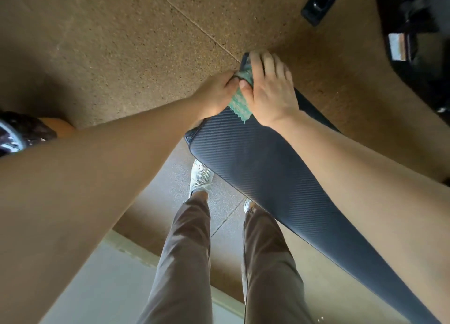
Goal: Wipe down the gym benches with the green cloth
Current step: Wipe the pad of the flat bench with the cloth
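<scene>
A dark ribbed gym bench pad (263, 167) runs from the lower right up toward the middle. At its far end lies the green cloth (239, 103), bunched between both hands. My left hand (215, 93) grips the cloth's left side with curled fingers. My right hand (269, 89) lies flat over the cloth and the pad's far edge, thumb pinching the cloth. Most of the cloth is hidden under the hands.
Brown speckled rubber floor tiles (121, 55) surround the bench. Black gym equipment (414, 38) stands at the top right. My legs in brown trousers and a white shoe (201, 177) are just left of the bench. A pale floor strip (102, 282) lies at the bottom left.
</scene>
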